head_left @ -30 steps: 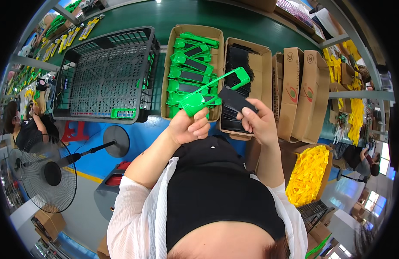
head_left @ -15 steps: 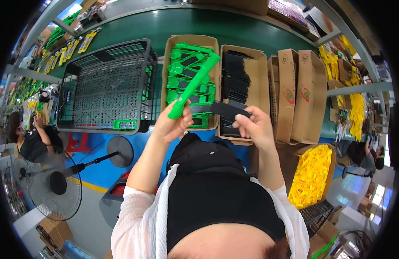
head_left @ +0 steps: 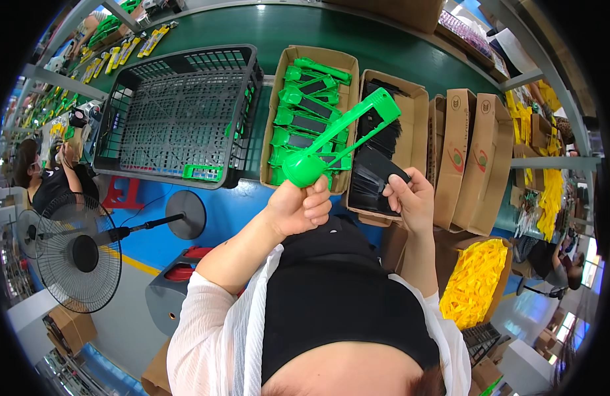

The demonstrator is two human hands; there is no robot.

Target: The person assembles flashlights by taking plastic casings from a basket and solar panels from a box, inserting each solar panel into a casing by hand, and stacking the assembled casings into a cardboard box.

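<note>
Two hands are occupied: the left hand [head_left: 299, 207] is clasped on the lower end of a green frame [head_left: 345, 123], which slants across a box [head_left: 324, 54] of green pieces [head_left: 293, 96] and over a box [head_left: 411, 132] of black strips [head_left: 386, 135]; the right hand [head_left: 412, 198] pinches one strip [head_left: 377, 164] above that second box.

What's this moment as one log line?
Left hand: holds green plastic piece; right hand: holds black panel; ahead: cardboard box of green pieces

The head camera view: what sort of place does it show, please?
Probably a factory assembly workshop: there is a long green worktable, a cardboard box of similar green plastic parts, and another person at the left.
</note>
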